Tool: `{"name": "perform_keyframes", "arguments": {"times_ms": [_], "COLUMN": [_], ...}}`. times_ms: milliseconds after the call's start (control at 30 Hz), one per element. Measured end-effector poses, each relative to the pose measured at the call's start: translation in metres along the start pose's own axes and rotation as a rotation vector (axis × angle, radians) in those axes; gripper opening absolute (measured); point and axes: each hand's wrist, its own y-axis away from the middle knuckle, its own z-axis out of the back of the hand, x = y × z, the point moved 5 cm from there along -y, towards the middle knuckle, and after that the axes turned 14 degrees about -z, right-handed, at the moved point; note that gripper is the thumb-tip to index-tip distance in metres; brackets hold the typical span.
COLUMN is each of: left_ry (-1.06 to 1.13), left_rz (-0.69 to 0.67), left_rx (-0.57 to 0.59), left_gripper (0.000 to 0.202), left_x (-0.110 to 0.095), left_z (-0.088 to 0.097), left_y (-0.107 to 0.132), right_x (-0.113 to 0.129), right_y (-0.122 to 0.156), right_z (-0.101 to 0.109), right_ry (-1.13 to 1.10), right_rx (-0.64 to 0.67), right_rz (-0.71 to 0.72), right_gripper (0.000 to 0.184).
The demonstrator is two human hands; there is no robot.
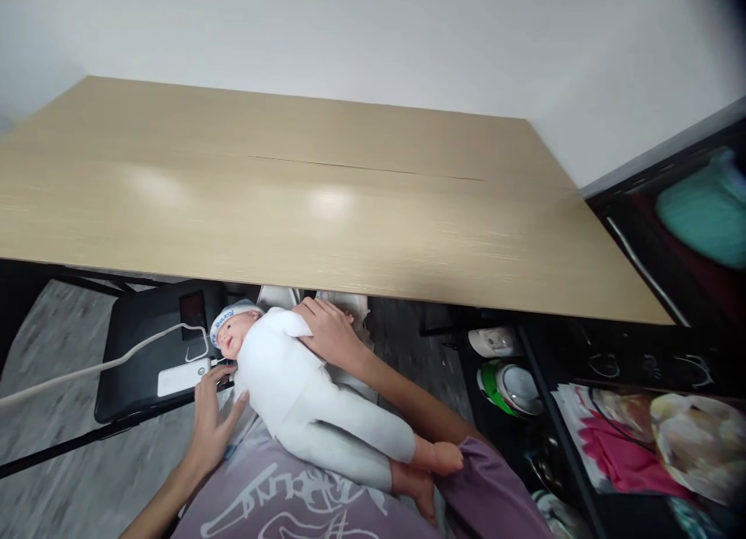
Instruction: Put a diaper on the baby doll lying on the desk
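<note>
A baby doll in a white top, pale trousers and a lettered cap lies across my lap. Its head is to the left and its bare feet are to the right. My right hand reaches over the doll and grips its far arm at the sleeve. On the near side, my left hand is at the doll's shoulder, thumb and fingers on either side of the near arm. Part of that arm is hidden.
A wooden table stands in front. At left, a black chair bears a white power bank and a cable. To the right are shelves with a green-and-white container, pink cloth and a plastic bag.
</note>
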Motion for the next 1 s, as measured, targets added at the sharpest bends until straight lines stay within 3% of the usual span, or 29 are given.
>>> {"name": "perform_keyframes", "arguments": {"times_ms": [67, 133, 233, 367, 533, 700, 833, 1000], "left_ry": [0.14, 0.26, 0.299, 0.258, 0.105, -0.012, -0.12, -0.262], "left_rz": [0.188, 0.246, 0.195, 0.051, -0.2, -0.396, -0.508, -0.566], "left_rx": [0.147, 0.236, 0.243, 0.211, 0.338, 0.455, 0.463, 0.396], "left_gripper": [0.05, 0.054, 0.061, 0.055, 0.058, 0.058, 0.058, 0.058], "left_x": [0.017, 0.017, 0.003, -0.025, -0.078, -0.128, -0.142, -0.142], "left_z": [-0.009, -0.017, -0.018, 0.0, 0.024, 0.016, 0.002, -0.002], "left_y": [0.009, 0.013, 0.011, -0.007, -0.069, -0.153, -0.204, -0.246], "right_x": [0.002, 0.003, 0.003, -0.008, -0.045, -0.093, -0.123, -0.146], "right_y": [0.003, 0.007, 0.023, 0.06, 0.095, 0.1, 0.094, 0.078], "right_z": [0.004, 0.011, 0.031, 0.076, 0.12, 0.133, 0.13, 0.125], "right_ry": [-0.024, -0.06, -0.122, -0.181, -0.155, -0.068, -0.028, -0.115], "right_rx": [-0.016, -0.034, -0.099, -0.259, -0.297, -0.351, -0.408, -0.432], "right_rz": [-0.001, -0.007, -0.008, -0.017, -0.219, -0.445, -0.498, -0.461], "right_gripper": [0.017, 0.018, 0.023, 0.032, 0.042, 0.035, 0.042, 0.044]}}
